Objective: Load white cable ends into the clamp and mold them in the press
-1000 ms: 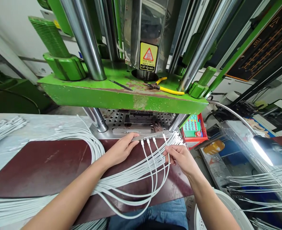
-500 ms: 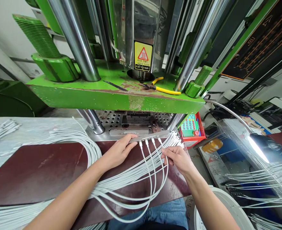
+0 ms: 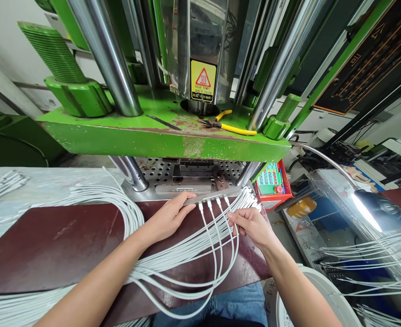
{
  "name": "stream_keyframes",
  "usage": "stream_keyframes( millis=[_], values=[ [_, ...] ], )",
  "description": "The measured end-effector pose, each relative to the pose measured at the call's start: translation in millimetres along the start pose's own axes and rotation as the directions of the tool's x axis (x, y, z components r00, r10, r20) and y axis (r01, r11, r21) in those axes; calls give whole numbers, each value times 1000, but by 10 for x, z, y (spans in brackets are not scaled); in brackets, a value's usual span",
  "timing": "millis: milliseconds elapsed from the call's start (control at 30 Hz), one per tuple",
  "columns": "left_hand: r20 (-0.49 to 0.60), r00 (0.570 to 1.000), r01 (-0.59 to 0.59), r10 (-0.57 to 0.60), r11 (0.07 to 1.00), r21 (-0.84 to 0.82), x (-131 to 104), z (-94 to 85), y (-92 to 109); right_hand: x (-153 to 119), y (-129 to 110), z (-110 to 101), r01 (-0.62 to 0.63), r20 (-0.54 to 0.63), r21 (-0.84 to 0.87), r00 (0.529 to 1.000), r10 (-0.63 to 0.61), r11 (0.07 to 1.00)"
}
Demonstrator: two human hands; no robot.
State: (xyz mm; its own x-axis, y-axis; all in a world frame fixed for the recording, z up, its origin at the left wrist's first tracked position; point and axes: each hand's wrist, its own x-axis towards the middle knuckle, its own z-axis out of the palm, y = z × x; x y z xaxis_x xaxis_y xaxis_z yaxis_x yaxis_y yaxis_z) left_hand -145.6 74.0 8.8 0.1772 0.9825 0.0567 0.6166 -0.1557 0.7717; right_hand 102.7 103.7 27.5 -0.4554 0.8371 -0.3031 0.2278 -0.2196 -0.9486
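Observation:
My left hand (image 3: 168,214) grips the left end of a narrow metal bar (image 3: 212,196) between thumb and fingers, just in front of the press. Three white cables (image 3: 215,234) hang from the bar's near edge, with their white connector ends against it. With thumb and forefinger, my right hand (image 3: 253,223) pinches the rightmost of these cables a little below its connector. Under both hands, a thick bundle of white cables (image 3: 173,254) runs across the brown board (image 3: 244,265), its connector ends gathered at the right.
A green press (image 3: 159,138) with steel columns stands ahead, and yellow-handled pliers (image 3: 236,129) lie on its plate. To the right are a red control box (image 3: 284,200), a lit lamp (image 3: 367,211) and a white bin (image 3: 318,295). More cables (image 3: 128,213) curl at the left.
My right hand has shifted slightly left and down, still pinching the rightmost cable. The left hand and the bar have barely moved.

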Motion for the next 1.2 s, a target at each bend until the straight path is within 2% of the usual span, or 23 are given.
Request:
stream_keyframes(
  millis=[233, 433, 500, 567, 600, 633, 667, 700, 733, 800, 833, 867, 933, 967, 1033, 1067, 1100, 1133, 1167, 1200],
  values=[
    [8, 1000, -7, 6, 999, 42, -20, -5, 1, 31, -8, -52, -9, 19, 51, 1000, 8, 999],
    [-17, 1000, -24, 25, 998, 51, -28, 5, -3, 35, 10, -64, -8, 19, 24, 1000, 7, 1000],
    [-25, 1000, -8, 8, 999, 35, -28, -13, 15, -2, -7, -98, 11, 11, -112, 1000, -10, 994],
    [-12, 1000, -2, 2, 1000, 11, -31, -35, 45, -45, -67, -147, 51, -135, -366, 985, -108, 929],
    [1, 1000, -5, 5, 1000, 0, -33, -43, 63, -60, -115, -171, 69, -246, -509, 943, -222, 858],
    [15, 1000, -14, 14, 1000, -9, -35, -50, 83, -64, -174, -189, 81, -332, -641, 867, -371, 763],
    [22, 999, -26, 27, 1000, -15, -36, -55, 104, -55, -242, -200, 96, -354, -750, 777, -520, 655],
    [24, 999, -43, 43, 999, -17, -34, -60, 126, -31, -314, -200, 125, -305, -831, 712, -632, 542],
    [20, 998, -63, 64, 998, -15, -29, -65, 150, 6, -386, -190, 179, -200, -883, 693, -692, 435],
    [19, 995, -101, 101, 995, -5, -11, -87, 201, 113, -511, -147, 345, 75, -893, 747, -661, 289],
    [25, 993, -112, 112, 994, 0, 2, -104, 226, 173, -560, -120, 424, 201, -865, 783, -588, 268],
    [34, 992, -120, 119, 993, 2, 16, -123, 249, 234, -597, -94, 484, 301, -829, 808, -507, 278],
    [34, 992, -121, 122, 993, -9, 42, -154, 281, 345, -645, -56, 541, 414, -766, 828, -378, 348],
    [-1, 993, -114, 115, 993, -33, 51, -156, 290, 394, -662, -47, 543, 429, -745, 835, -345, 387],
    [-152, 988, -65, 40, 984, -165, 51, -113, 301, 486, -694, -45, 524, 403, -725, 849, -343, 447],
    [-229, 972, -12, -56, 958, -285, 40, -62, 311, 532, -713, -49, 513, 379, -721, 855, -356, 466],
    [-256, 949, 54, -182, 898, -437, 21, 8, 329, 579, -734, -53, 498, 351, -722, 862, -365, 480],
    [-217, 925, 128, -311, 795, -593, -6, 95, 359, 629, -758, -55, 476, 321, -729, 872, -369, 492],
    [-112, 904, 211, -413, 659, -722, -38, 194, 400, 679, -781, -55, 452, 293, -739, 883, -365, 499],
    [29, 892, 292, -452, 525, -799, -72, 298, 450, 731, -803, -52, 428, 268, -751, 894, -359, 503]
  ],
)
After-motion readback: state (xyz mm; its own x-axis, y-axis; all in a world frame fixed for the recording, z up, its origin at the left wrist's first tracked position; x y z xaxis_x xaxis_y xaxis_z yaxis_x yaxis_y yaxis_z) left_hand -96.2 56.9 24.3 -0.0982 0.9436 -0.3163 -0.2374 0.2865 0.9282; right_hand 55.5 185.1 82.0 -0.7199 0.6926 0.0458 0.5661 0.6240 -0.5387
